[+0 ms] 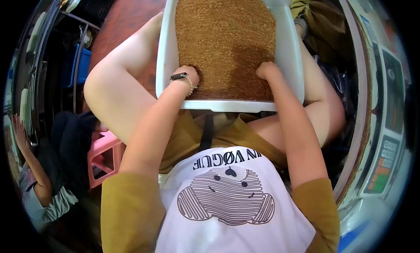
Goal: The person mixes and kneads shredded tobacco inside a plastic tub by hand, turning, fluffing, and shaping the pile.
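A long white plastic tub rests between my knees, filled with loose brown grain-like material. It looks darker near the tub's close end and around my right hand. My left hand, wearing a black wristband and a beaded bracelet, presses into the material at the near left side. At the near right, my right hand is also pushed into it, close to the tub's wall. The fingers of both hands are sunk in or turned away, so their grip is hidden.
A pink plastic stool stands at my left. Beyond it are a blue crate and another person's arm. A digital scale with a keypad is at far right. Clear plastic lies at the tub's far right corner.
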Tool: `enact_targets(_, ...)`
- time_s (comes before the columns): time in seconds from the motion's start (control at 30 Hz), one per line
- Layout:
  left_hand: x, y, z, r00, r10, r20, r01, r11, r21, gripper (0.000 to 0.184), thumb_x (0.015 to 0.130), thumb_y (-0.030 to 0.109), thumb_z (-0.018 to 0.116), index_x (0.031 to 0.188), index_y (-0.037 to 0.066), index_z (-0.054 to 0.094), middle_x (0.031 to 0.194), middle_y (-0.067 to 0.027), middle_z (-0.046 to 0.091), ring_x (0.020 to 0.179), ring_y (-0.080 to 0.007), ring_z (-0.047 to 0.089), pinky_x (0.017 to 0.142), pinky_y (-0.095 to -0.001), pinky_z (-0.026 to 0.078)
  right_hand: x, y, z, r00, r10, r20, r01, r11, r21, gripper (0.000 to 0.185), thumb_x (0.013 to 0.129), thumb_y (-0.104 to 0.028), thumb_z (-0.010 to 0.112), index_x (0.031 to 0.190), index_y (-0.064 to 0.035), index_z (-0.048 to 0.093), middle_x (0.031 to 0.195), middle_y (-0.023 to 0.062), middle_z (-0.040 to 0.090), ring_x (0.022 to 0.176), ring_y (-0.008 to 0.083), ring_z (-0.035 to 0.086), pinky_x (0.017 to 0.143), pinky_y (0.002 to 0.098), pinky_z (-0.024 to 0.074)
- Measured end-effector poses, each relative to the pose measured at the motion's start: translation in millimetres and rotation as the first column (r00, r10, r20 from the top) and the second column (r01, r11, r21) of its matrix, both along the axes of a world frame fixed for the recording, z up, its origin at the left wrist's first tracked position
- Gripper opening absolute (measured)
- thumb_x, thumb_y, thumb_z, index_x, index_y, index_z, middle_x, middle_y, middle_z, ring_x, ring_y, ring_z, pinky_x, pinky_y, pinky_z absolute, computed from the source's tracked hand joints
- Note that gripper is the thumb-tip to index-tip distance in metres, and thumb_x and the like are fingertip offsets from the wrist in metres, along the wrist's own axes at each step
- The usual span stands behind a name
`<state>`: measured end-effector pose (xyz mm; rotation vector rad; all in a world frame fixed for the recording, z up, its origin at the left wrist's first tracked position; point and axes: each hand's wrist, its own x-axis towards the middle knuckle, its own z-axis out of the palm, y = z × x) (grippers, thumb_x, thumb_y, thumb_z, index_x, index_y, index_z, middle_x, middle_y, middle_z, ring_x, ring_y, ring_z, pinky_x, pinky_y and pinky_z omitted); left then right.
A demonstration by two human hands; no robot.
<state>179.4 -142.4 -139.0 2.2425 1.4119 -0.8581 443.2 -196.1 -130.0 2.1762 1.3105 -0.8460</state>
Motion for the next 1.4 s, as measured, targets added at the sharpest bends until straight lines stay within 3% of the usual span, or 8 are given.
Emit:
enact_targets(0.23, 4, 6, -19, 0.856, -0.503, -0.118, 0.475, 0.857, -0.199, 0.025, 0.077, 0.009, 0.050, 0.095, 0.005, 0.066, 0.099, -0.0156, 0.063, 0.094, -0.0322, 0.060, 0.078, -0.0396, 0.050, 23, -8, -17, 0.956, -0.207, -0.207, 0.172, 0.970, -0.173, 0.044, 0.087, -0.025, 0.035, 0.123, -0.0023, 0.046, 0.130, 0.0168, 0.043, 0.119, 0.0317, 0.042, 0.096, 0.0424, 0.0371)
enact_targets(0.4, 9, 18, -23, 0.959, -0.285, -0.009, 0.256, 0.876, -0.409, 0.036, 0.082, 0.013, 0.044, 0.114, 0.004, 0.057, 0.119, -0.0198, 0.052, 0.107, -0.0352, 0.052, 0.090, -0.0408, 0.042, 17, -19, -10, 0.730, -0.514, -0.451, 0.404, 0.856, -0.323, 0.045, 0.090, -0.025, 0.031, 0.129, -0.0022, 0.037, 0.127, 0.0168, 0.045, 0.117, 0.0310, 0.044, 0.095, 0.0493, 0.0373)
enact_targets(0.53, 20, -7, -52, 0.393, 0.919, -0.035, -0.804, 0.325, -0.498, 0.073, 0.088, 0.033, 0.035, 0.139, 0.005, -0.007, 0.145, -0.0184, 0.009, 0.133, -0.0277, 0.017, 0.108, -0.0381, 0.016, 5, -14, -35, 0.611, -0.554, -0.566, 0.400, 0.833, -0.383, 0.043, 0.090, -0.025, 0.032, 0.126, -0.0020, 0.040, 0.124, 0.0174, 0.047, 0.115, 0.0300, 0.046, 0.092, 0.0500, 0.0403)
enact_targets(0.63, 28, -18, -38, 0.300, 0.953, 0.035, -0.839, 0.282, -0.466, 0.072, 0.086, 0.038, 0.034, 0.139, 0.002, 0.001, 0.142, -0.0188, 0.020, 0.127, -0.0293, 0.031, 0.105, -0.0398, 0.025, -22, -11, -20, 0.474, -0.581, -0.662, 0.447, 0.806, -0.388, 0.043, 0.091, -0.027, 0.033, 0.126, -0.0037, 0.042, 0.122, 0.0161, 0.049, 0.110, 0.0288, 0.049, 0.086, 0.0472, 0.0447)
enact_targets(0.7, 30, -27, -58, 0.106, 0.983, 0.152, -0.747, 0.180, -0.640, 0.066, 0.086, 0.039, 0.034, 0.136, 0.001, 0.013, 0.137, -0.0190, 0.029, 0.121, -0.0296, 0.039, 0.101, -0.0401, 0.032, -38, -7, -16, 0.561, -0.594, -0.577, 0.512, 0.796, -0.322, 0.043, 0.091, -0.025, 0.032, 0.128, -0.0021, 0.039, 0.124, 0.0157, 0.047, 0.111, 0.0273, 0.049, 0.091, 0.0432, 0.0429)
enact_targets(0.83, 30, -24, -40, -0.248, 0.954, -0.167, -0.296, -0.239, -0.925, 0.059, 0.086, 0.043, 0.031, 0.127, 0.001, 0.035, 0.126, -0.0194, 0.044, 0.113, -0.0291, 0.048, 0.094, -0.0383, 0.042, -41, -12, -39, -0.023, -0.709, -0.704, 0.602, 0.552, -0.576, 0.045, 0.089, -0.023, 0.027, 0.124, 0.0027, 0.040, 0.122, 0.0145, 0.049, 0.108, 0.0237, 0.052, 0.093, 0.0370, 0.0411)
enact_targets(1.0, 40, -19, 5, -0.285, 0.912, -0.295, -0.285, -0.375, -0.882, 0.062, 0.086, 0.048, 0.029, 0.128, 0.003, 0.037, 0.126, -0.0169, 0.046, 0.114, -0.0297, 0.046, 0.097, -0.0427, 0.036, -46, -11, -22, -0.263, -0.700, -0.664, 0.475, 0.506, -0.720, 0.043, 0.089, -0.022, 0.027, 0.123, 0.0012, 0.041, 0.124, 0.0151, 0.048, 0.110, 0.0231, 0.051, 0.094, 0.0349, 0.0406)
enact_targets(1.4, 53, 7, 39, -0.455, 0.881, -0.129, -0.027, -0.159, -0.987, 0.047, 0.089, 0.038, 0.028, 0.116, 0.006, 0.048, 0.117, -0.0121, 0.052, 0.111, -0.0268, 0.047, 0.093, -0.0434, 0.039, -37, 25, 38, -0.497, -0.445, -0.745, 0.559, 0.492, -0.667, 0.035, 0.089, -0.021, 0.032, 0.109, 0.0005, 0.051, 0.108, 0.0142, 0.056, 0.097, 0.0241, 0.057, 0.089, 0.0383, 0.0440)
